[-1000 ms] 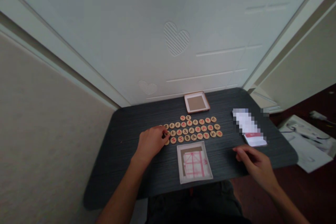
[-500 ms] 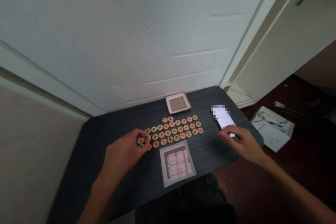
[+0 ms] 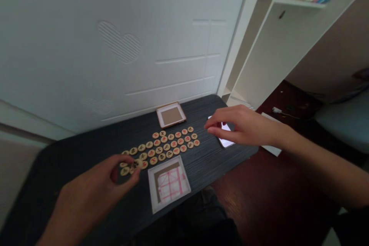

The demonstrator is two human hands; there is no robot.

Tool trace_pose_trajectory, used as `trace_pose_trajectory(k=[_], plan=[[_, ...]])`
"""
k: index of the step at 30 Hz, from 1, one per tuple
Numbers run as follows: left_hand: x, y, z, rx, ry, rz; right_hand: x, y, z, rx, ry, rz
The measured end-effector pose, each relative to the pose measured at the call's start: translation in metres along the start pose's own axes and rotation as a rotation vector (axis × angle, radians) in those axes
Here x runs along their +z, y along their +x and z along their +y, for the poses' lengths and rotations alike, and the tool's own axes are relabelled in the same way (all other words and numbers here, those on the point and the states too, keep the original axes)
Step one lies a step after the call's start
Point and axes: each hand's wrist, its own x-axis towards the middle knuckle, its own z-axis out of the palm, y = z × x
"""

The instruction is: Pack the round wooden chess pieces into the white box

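Just changed: against half a second ago, the left hand (image 3: pixel 93 188) carries a round, pale, wooden-looking disc with a black mark (image 3: pixel 137 163) closer to the far left corner of the white square box (image 3: pixel 153 192); the right hand (image 3: pixel 245 123) is farther beyond the box's right side.
Meaning for the work: one disc seems to be handled apart from the others; whether a gap lies beneath it is hidden.
Left hand: thumb and fingertips pinch that disc edgewise, other fingers curled; it appears raised and tilted, just left of the box.
Right hand: fingers loosely curled, a gap between them and the thumb, no thing visible in it; it overlaps a flat phone with a bright screen (image 3: pixel 227 142), right of the box. Contact cannot be told.
Rows of discs: round pale pieces with red or black marks (image 3: pixel 151 153), in three long rows and a far pair, beyond the box and to its left.
Inside the box: a white sheet with red lines (image 3: pixel 170 184).
Brown-edged square tray: beyond the box and the rows (image 3: pixel 170 107).
Dark wood-grained counter: under the box, reaching past it on both sides (image 3: pixel 198 161).
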Motion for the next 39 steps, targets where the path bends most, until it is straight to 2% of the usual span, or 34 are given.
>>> trace_pose_trajectory(k=[1, 3, 7, 11, 16, 19, 27, 31, 35, 39], plan=[[-0.004, -0.005, 0.006, 0.026, 0.026, -0.013, 0.005, 0.003, 0.003, -0.004, 0.013, 0.005], [-0.007, -0.012, 0.013, 0.074, 0.043, 0.037, 0.017, 0.009, 0.011, -0.006, 0.046, 0.015], [0.002, -0.018, 0.009, 0.132, 0.034, 0.079, 0.036, 0.021, 0.021, -0.013, 0.097, -0.005], [0.012, -0.02, 0.005, 0.177, 0.005, 0.085, 0.046, 0.035, 0.017, -0.044, 0.124, -0.039], [0.015, -0.023, 0.005, 0.203, -0.029, 0.069, 0.054, 0.05, 0.015, -0.055, 0.15, -0.076], [0.014, -0.023, 0.004, 0.197, -0.05, 0.048, 0.051, 0.053, 0.021, -0.053, 0.133, -0.081], [0.022, -0.016, 0.01, 0.206, -0.106, 0.008, 0.025, 0.055, 0.03, -0.055, 0.057, -0.116], [0.024, -0.018, 0.015, 0.252, -0.122, 0.025, 0.027, 0.064, 0.026, -0.078, 0.046, -0.121], [0.022, -0.025, 0.018, 0.279, -0.14, 0.052, 0.043, 0.073, 0.023, -0.089, 0.08, -0.139], [0.018, -0.031, 0.025, 0.335, -0.238, 0.052, 0.076, 0.079, 0.014, -0.03, 0.258, -0.166]])
